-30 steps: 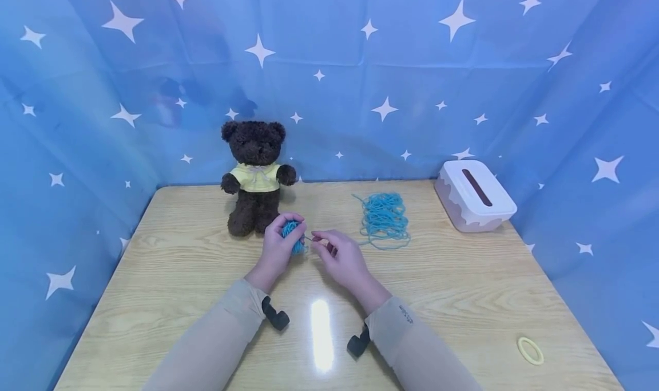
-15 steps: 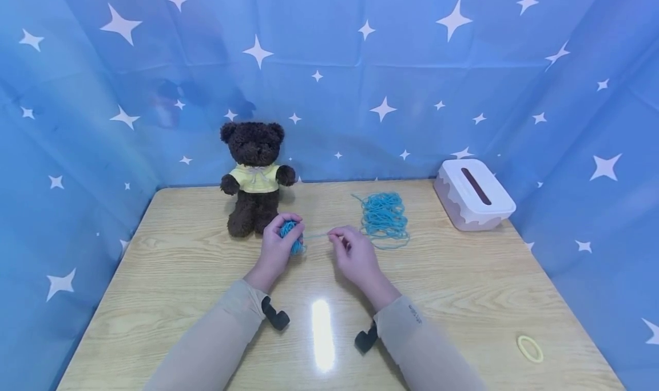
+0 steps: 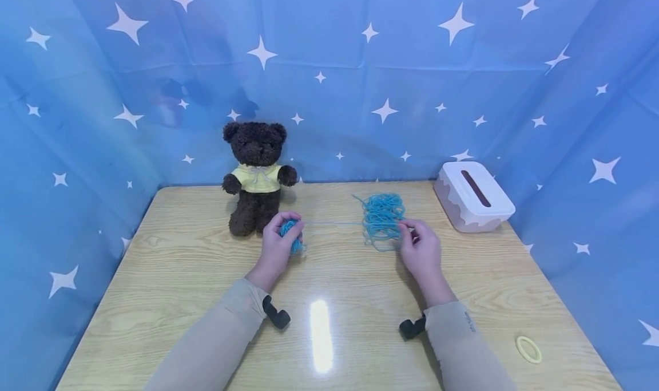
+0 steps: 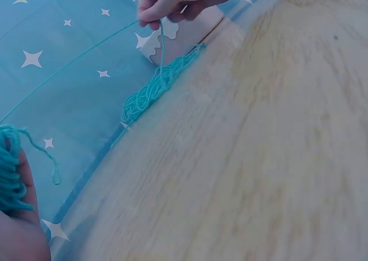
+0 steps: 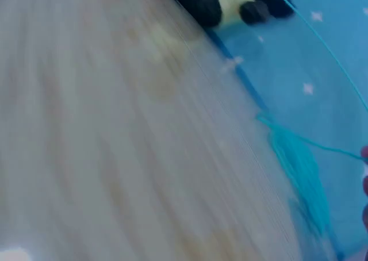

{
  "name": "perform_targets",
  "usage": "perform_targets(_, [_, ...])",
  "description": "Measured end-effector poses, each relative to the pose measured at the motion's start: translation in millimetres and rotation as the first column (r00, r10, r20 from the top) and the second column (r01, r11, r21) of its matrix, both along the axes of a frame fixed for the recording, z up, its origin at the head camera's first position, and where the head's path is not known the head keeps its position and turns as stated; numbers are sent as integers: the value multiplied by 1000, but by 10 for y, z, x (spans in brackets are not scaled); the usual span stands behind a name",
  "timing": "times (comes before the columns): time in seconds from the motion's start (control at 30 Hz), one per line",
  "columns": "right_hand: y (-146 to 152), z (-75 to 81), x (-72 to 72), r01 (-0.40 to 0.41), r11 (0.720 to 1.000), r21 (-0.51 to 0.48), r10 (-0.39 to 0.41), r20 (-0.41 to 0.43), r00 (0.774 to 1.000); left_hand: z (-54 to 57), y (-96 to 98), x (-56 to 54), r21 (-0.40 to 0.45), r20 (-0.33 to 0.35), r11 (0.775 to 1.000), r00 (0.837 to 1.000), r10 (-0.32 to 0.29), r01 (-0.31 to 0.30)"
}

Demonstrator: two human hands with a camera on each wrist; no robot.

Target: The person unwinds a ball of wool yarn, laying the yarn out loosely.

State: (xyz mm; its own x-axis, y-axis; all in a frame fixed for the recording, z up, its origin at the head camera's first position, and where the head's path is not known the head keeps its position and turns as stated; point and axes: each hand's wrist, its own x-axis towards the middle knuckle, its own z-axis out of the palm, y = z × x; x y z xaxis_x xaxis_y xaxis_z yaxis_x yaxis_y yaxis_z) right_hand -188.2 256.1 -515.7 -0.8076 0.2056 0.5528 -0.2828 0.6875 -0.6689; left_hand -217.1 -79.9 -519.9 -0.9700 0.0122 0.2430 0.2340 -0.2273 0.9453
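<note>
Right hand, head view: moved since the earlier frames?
Yes. The right hand has moved rightward, away from the teddy bear and nearer the slotted box, both of which stayed put.

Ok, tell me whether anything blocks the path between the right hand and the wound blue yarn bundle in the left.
Nothing visible does: only a thin blue yarn strand spans the gap from the right hand to the wound blue yarn bundle, above the loose blue yarn pile.

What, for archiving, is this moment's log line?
left hand: holds yarn bundle; right hand: pinches strand; strand: runs between hands; yarn pile: on table
</note>
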Motion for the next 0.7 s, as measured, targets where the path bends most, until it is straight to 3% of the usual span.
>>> perform_targets(0.13, [217, -7, 27, 57, 998, 4, -57, 54, 997, -12, 2, -11, 13, -9, 1000, 1000, 17, -17])
perform_targets(0.33, [461, -52, 62, 96, 989, 114, -118, 200, 973, -6, 12, -18, 41, -30, 998, 998, 56, -54])
perform_targets(0.43, [522, -68, 70, 79, 983, 166, -129, 314, 941, -9, 9, -25, 43, -42, 997, 997, 68, -66])
perform_targets(0.53, [524, -83, 65, 42, 976, 212, -121, 375, 919, -18, 3, -27, 35, -34, 998, 998, 60, -58])
perform_targets(0.7, [483, -103, 49, 3, 966, 259, -106, 384, 917, -11, 4, -12, 40, -20, 999, 999, 29, -28])
